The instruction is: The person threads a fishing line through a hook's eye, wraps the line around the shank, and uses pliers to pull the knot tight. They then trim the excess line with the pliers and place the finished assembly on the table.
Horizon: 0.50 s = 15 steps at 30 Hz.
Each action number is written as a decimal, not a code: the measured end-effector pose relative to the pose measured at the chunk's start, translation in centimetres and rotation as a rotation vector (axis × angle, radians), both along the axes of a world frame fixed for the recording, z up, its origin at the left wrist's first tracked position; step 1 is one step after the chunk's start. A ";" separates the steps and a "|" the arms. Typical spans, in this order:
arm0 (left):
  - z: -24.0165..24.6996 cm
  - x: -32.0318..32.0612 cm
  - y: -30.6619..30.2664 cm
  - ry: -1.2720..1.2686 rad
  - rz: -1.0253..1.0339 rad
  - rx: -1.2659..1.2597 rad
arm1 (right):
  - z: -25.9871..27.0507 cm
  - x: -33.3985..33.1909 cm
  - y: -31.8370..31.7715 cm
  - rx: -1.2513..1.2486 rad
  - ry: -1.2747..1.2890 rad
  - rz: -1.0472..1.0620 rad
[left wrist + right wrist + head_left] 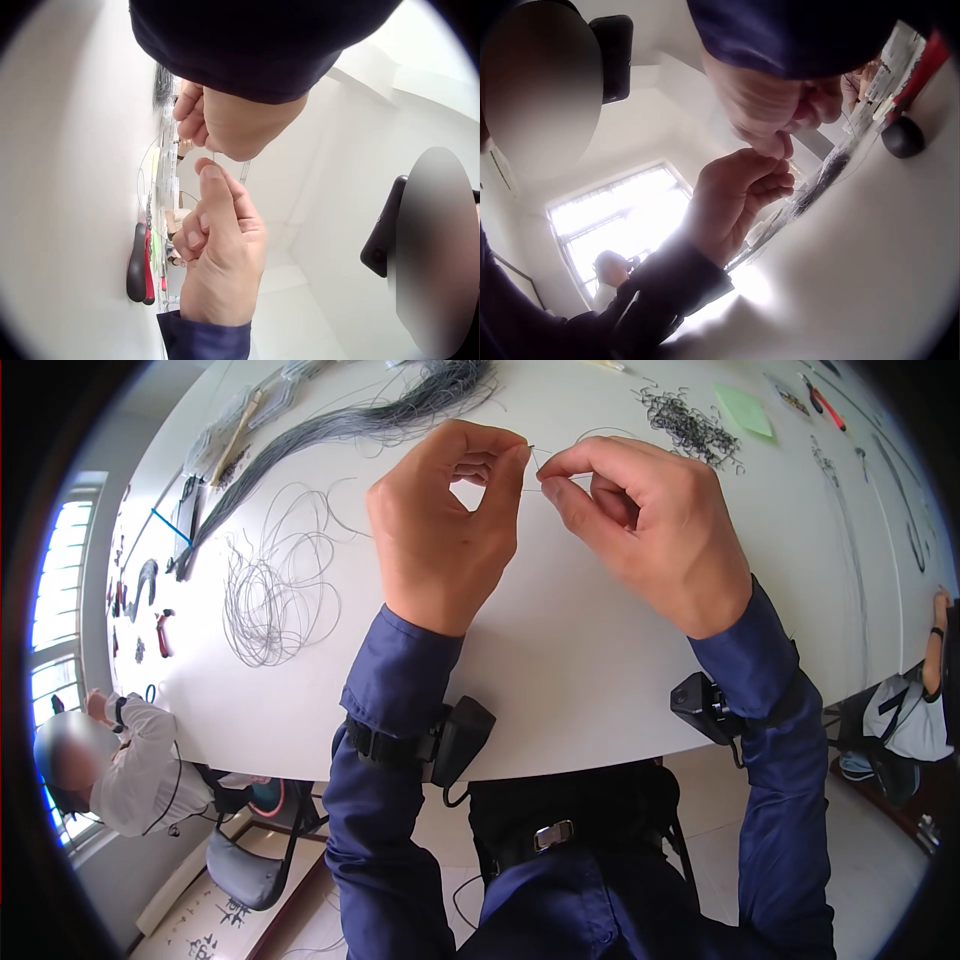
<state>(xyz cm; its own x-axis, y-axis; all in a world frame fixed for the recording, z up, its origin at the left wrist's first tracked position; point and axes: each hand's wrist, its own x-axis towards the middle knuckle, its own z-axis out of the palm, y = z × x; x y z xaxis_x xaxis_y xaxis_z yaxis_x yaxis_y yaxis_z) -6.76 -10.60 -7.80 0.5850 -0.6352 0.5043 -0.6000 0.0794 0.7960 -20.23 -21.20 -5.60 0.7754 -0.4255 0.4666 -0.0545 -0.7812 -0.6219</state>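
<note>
In the head view, a thin wire (535,464) is being pinched between thumb and forefinger by both the left hand (440,535) and the right hand (660,525), above the table (580,690). The tips are being held close together, presumably so that the fine span is being controlled. A loose coil (245,615) and a long bundle (330,435) are being supported on the left, a pile of clippings (690,425) and a green note (743,412) on the right, apparently within reach.

In the left wrist view, black-and-red handles (136,262) are being shown on the white surface; the wire is barely being resolved.

In the right wrist view, the pinch is being partly hidden by fingers, and the room is being lit by a barred window (622,210).
</note>
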 end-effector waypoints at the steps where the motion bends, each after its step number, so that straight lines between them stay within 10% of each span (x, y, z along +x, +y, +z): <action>1: -0.1 0.0 0.0 -0.051 0.000 0.012 | 0.0 0.0 0.0 -0.033 -0.012 0.005; 15: 0.5 -0.5 0.3 -0.060 -0.125 0.159 | 1.2 -0.6 -1.8 0.387 0.155 -0.005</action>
<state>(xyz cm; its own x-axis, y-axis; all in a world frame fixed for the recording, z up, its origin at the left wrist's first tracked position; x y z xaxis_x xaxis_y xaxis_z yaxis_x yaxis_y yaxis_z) -7.31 -10.31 -7.26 0.4682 -0.7755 0.4236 -0.6402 0.0327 0.7675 -20.84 -23.01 -4.43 0.8216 -0.5502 0.1492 -0.1740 -0.4912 -0.8535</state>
